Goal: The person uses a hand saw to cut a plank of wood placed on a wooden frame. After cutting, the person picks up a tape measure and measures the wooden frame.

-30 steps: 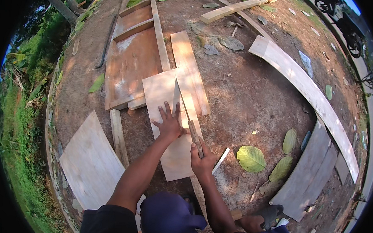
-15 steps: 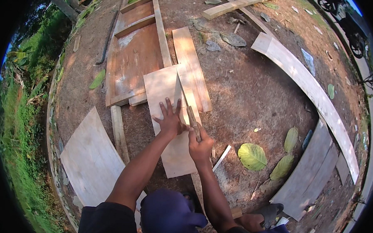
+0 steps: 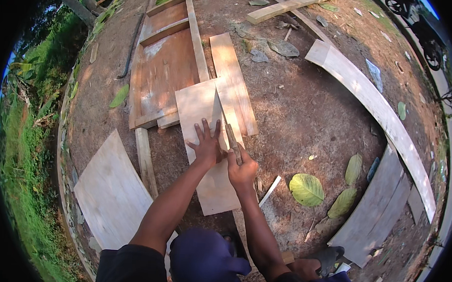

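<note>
My left hand (image 3: 205,145) lies spread, palm down, on a pale plywood panel (image 3: 219,191). Its thumb side comes close to the saw's handle. My right hand (image 3: 243,172) is wrapped round the brown wooden handle (image 3: 233,139) of what looks like a handsaw. The thin dark blade (image 3: 221,103) points away from me, along the right part of the panel; its teeth are too small to make out. Under and beyond the panel's far right side lies a plank (image 3: 229,60). The panel's far left corner rests by a wooden frame (image 3: 169,63).
Another plywood sheet (image 3: 113,186) lies at the left, beside a narrow batten (image 3: 145,160). A long curved-looking board (image 3: 374,102) and a greyish panel (image 3: 374,208) are on the right. Large leaves (image 3: 306,190) lie on the dirt. A motorbike (image 3: 417,28) stands far right.
My right hand and the saw handle have slid slightly away from me along the panel. The left hand stays pressed in the same place on the plywood.
</note>
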`<action>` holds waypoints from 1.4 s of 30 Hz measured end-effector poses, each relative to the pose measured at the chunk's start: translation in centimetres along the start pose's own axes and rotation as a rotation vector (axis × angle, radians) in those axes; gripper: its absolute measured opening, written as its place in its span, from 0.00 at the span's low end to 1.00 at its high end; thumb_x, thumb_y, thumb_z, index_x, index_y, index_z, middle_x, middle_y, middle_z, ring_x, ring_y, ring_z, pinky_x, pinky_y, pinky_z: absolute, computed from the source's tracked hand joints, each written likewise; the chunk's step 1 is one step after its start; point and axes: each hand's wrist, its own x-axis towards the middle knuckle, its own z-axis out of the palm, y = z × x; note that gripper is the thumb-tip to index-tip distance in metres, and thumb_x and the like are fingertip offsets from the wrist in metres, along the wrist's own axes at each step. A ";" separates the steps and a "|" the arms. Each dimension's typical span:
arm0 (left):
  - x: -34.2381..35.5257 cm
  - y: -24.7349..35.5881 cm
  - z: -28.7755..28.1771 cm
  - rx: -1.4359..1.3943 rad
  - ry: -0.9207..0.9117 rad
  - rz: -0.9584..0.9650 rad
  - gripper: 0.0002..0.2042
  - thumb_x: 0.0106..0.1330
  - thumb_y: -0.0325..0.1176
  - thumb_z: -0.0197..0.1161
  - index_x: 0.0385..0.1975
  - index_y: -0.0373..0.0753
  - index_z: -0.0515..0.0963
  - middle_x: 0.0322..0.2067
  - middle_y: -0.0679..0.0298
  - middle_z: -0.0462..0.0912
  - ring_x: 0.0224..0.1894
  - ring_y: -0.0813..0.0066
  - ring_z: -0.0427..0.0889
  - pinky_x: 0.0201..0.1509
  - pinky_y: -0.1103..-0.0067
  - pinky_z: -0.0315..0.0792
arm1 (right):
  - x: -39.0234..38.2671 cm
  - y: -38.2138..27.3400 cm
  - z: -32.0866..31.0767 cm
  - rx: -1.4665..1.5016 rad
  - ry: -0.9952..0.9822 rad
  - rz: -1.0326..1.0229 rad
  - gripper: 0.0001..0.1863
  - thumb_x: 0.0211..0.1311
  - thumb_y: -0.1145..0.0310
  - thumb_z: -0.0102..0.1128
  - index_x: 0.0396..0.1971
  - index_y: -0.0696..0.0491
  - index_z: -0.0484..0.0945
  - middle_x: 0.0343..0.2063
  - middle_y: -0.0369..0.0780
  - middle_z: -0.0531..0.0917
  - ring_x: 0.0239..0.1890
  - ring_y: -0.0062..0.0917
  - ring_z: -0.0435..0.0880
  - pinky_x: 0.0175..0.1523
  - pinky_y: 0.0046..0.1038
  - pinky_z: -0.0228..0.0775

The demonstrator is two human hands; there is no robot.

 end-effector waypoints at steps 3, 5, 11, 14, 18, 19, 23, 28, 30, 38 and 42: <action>-1.0 -0.7 -0.9 -0.029 -0.020 -0.050 0.71 0.41 0.66 0.80 0.81 0.56 0.36 0.80 0.48 0.26 0.81 0.37 0.25 0.66 0.21 0.43 | -4.9 -3.6 -4.3 -0.152 -0.169 0.237 0.22 0.66 0.68 0.65 0.56 0.65 0.80 0.24 0.53 0.86 0.24 0.29 0.89 0.33 0.31 0.78; -1.1 0.3 -1.2 -0.050 -0.018 -0.041 0.72 0.38 0.67 0.81 0.81 0.56 0.37 0.80 0.48 0.27 0.81 0.37 0.26 0.66 0.21 0.44 | -9.8 -3.2 -8.4 -0.091 -0.113 0.197 0.22 0.66 0.68 0.65 0.56 0.64 0.81 0.26 0.51 0.87 0.27 0.26 0.89 0.34 0.29 0.79; -0.8 0.3 -0.3 -0.006 -0.009 -0.037 0.72 0.39 0.66 0.82 0.81 0.57 0.36 0.80 0.49 0.27 0.81 0.37 0.27 0.66 0.21 0.44 | -7.0 -3.5 -6.3 -0.048 -0.130 0.270 0.22 0.67 0.68 0.65 0.56 0.65 0.80 0.26 0.51 0.87 0.27 0.28 0.89 0.35 0.29 0.79; 0.8 -1.0 1.5 0.051 0.054 -0.018 0.71 0.40 0.64 0.82 0.81 0.58 0.36 0.80 0.49 0.27 0.81 0.37 0.27 0.67 0.21 0.44 | -1.7 -1.3 -1.3 -0.022 -0.102 0.148 0.22 0.68 0.67 0.64 0.55 0.65 0.80 0.22 0.52 0.84 0.23 0.32 0.87 0.32 0.33 0.77; -0.5 -0.6 0.3 -0.017 0.007 -0.034 0.71 0.39 0.64 0.82 0.81 0.58 0.37 0.81 0.49 0.27 0.81 0.38 0.28 0.67 0.21 0.44 | -3.6 -1.3 -2.7 -0.056 -0.087 0.156 0.22 0.67 0.67 0.65 0.56 0.65 0.80 0.23 0.52 0.85 0.23 0.34 0.88 0.32 0.34 0.77; -1.0 -0.7 -0.6 -0.040 -0.006 -0.048 0.71 0.39 0.65 0.82 0.81 0.57 0.37 0.81 0.49 0.28 0.81 0.38 0.28 0.67 0.21 0.44 | -5.7 -2.8 -4.5 -0.117 -0.129 0.225 0.22 0.67 0.67 0.65 0.56 0.65 0.80 0.24 0.52 0.85 0.24 0.34 0.89 0.32 0.34 0.77; -1.6 0.9 -2.0 -0.076 -0.017 -0.039 0.72 0.36 0.67 0.82 0.81 0.54 0.40 0.81 0.48 0.29 0.81 0.38 0.28 0.67 0.21 0.43 | -11.9 -3.9 -10.5 -0.068 -0.148 0.288 0.22 0.67 0.67 0.64 0.57 0.63 0.80 0.24 0.50 0.86 0.25 0.32 0.89 0.34 0.32 0.79; -1.6 0.0 -0.6 -0.047 0.036 -0.013 0.70 0.39 0.65 0.82 0.81 0.54 0.41 0.80 0.48 0.31 0.81 0.38 0.29 0.67 0.21 0.44 | -5.6 -2.6 -4.3 -0.092 -0.119 0.175 0.21 0.67 0.67 0.64 0.56 0.64 0.81 0.26 0.53 0.87 0.26 0.34 0.90 0.34 0.33 0.80; -0.8 -0.8 0.1 -0.012 0.051 -0.014 0.65 0.47 0.61 0.80 0.81 0.58 0.39 0.81 0.49 0.28 0.81 0.38 0.29 0.66 0.21 0.44 | -2.7 -0.8 -1.0 -0.082 -0.088 0.090 0.21 0.67 0.66 0.65 0.55 0.64 0.81 0.27 0.54 0.87 0.26 0.36 0.90 0.34 0.35 0.80; -2.0 -0.9 0.6 -0.122 0.145 0.011 0.61 0.52 0.65 0.74 0.81 0.51 0.44 0.81 0.49 0.31 0.82 0.42 0.30 0.69 0.23 0.33 | -1.4 0.7 -1.0 0.034 -0.050 0.073 0.21 0.67 0.63 0.66 0.52 0.64 0.83 0.31 0.56 0.88 0.37 0.41 0.92 0.41 0.37 0.80; -5.6 -1.2 4.7 -0.146 0.308 0.035 0.54 0.62 0.60 0.69 0.80 0.42 0.45 0.80 0.45 0.35 0.82 0.41 0.31 0.68 0.23 0.31 | -0.8 -0.8 -1.6 0.035 -0.112 0.193 0.21 0.68 0.63 0.65 0.52 0.65 0.83 0.32 0.56 0.88 0.35 0.40 0.92 0.41 0.36 0.80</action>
